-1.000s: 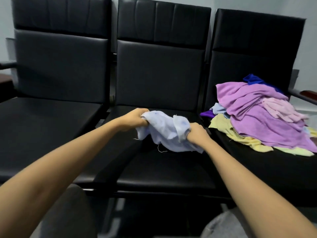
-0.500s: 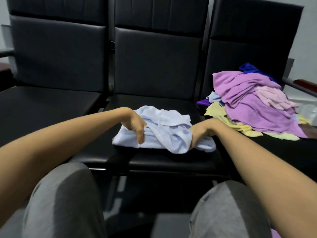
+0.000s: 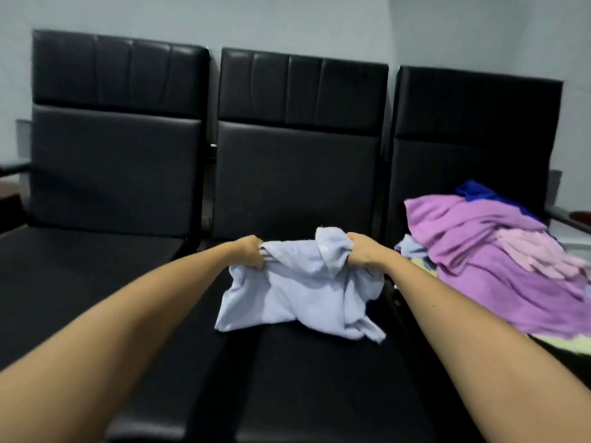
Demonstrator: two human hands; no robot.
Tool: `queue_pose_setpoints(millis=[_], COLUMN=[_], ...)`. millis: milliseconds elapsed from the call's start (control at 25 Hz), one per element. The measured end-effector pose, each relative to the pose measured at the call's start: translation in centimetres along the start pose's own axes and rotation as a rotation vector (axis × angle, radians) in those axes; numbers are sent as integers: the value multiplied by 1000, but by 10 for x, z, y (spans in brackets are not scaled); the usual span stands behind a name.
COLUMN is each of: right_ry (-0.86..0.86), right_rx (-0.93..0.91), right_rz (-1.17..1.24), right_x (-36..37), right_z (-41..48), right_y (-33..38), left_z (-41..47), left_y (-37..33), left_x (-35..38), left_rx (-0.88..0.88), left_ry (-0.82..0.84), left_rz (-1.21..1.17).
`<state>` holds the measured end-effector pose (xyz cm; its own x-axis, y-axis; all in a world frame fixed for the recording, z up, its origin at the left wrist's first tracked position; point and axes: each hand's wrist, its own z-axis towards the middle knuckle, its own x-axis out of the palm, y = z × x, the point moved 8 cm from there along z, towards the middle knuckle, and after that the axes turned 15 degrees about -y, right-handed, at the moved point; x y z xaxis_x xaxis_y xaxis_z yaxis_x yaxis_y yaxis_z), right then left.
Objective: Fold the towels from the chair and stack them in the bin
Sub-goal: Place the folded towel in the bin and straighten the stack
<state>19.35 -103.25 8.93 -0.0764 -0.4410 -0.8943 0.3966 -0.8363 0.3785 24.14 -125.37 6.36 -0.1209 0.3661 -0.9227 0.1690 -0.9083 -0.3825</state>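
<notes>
Towel (image 3: 297,295), pale blue, is held up over the middle chair (image 3: 319,394). Lower edge sags to the seat or just above it; cannot tell if it touches.

Left grip (image 3: 251,255): fingers curled, pinching a bunched upper corner. Right grip (image 3: 363,255): fisted round a thicker wad at the other upper end. Arms reach forward with the grips level and apart, so the top edge between them draws fairly straight.

My reading: it is held high like this so its own weight pulls the crumples out before a fold. The middle seat likely serves as the laying surface.

Cloth hangs below and between the grips. The left side falls flatter. The right side is twisted, with a ragged tail drooping low under the right grip. That side looks to need straightening first.

Pile (image 3: 499,260) of purple, pink, yellow and dark blue towels sits on the right chair (image 3: 473,123), near the right forearm and apart from the held towel. Bin not in view.

Task looks early: the pile is large and this towel is not yet folded.
</notes>
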Motion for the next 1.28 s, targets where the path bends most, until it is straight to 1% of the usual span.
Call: queue_pose_setpoints(millis=[40,80,120,200,280,360,400,440,480,520,560,600,640,680,720,760,800,840,880,920,960,1000,1080,1160,1200,1240,1280], right_ry=[-133,-223,-351,-499,-601,-691,-693,-687,-670,-638,-572,-464,-307,-103,122,339,537,697,799,844,837,780,581,370,285,256,265], right_rx=[18,75,87,72,97,150,160,168,180,188,174,127,73,69,121,200,250,249,246,240,239,245,295,331,327,311,282], right_rz=[43,110,160,239,265,356,442,520,590,618,566,481,407,374,370,356,323,278,248,244,262,305,511,747,759,685,542], right_x=[-13,-32,-56,-98,-137,-170,-179,-183,-183,-181,-172,-160,-143,-121,-95,-70,-45,-23,-1,18,34,44,47,44,47,53,65], right_z=[27,47,64,88,92,87,81,73,64,52,38,26,13,-4,-25,-48,-71,-88,-101,-110,-114,-116,-110,-107,-106,-110,-115], right_y=[-1,0,8,25,38,48,53,55,53,50,46,43,40,33,23,16,10,6,0,-3,-8,-13,-23,-29,-33,-33,-34], left_z=[20,35,47,61,53,37,28,17,6,-4,-14,-18,-25,-36,-47,-59,-77,-93,-107,-112,-113,-112,-110,-120,-128,-135,-141], left_y=[-4,-10,-20,-38,-57,-68,-68,-67,-70,-70,-74,-72,-64,-50,-31,-24,-20,-15,-9,1,0,2,7,18,24,31,38], left_x=[-18,-45,-75,-133,-175,-197,-204,-205,-202,-198,-184,-172,-158,-142,-116,-82,-49,-25,-3,9,19,22,29,37,47,59,69], left_rx=[12,23,66,87,130,148,164,184,216,255,274,248,125,-70,-259,-238,-153,-91,-46,-1,33,62,67,41,36,31,13], left_ry=[-152,-294,-435,-639,-827,-962,-1008,-1027,-1026,-996,-932,-855,-773,-657,-407,-48,286,508,650,678,643,592,500,449,453,455,450], left_rz=[-93,-173,-239,-372,-509,-637,-712,-750,-738,-665,-536,-415,-318,-203,-100,5,15,21,31,52,45,-10,-150,-221,-172,-98,-53])
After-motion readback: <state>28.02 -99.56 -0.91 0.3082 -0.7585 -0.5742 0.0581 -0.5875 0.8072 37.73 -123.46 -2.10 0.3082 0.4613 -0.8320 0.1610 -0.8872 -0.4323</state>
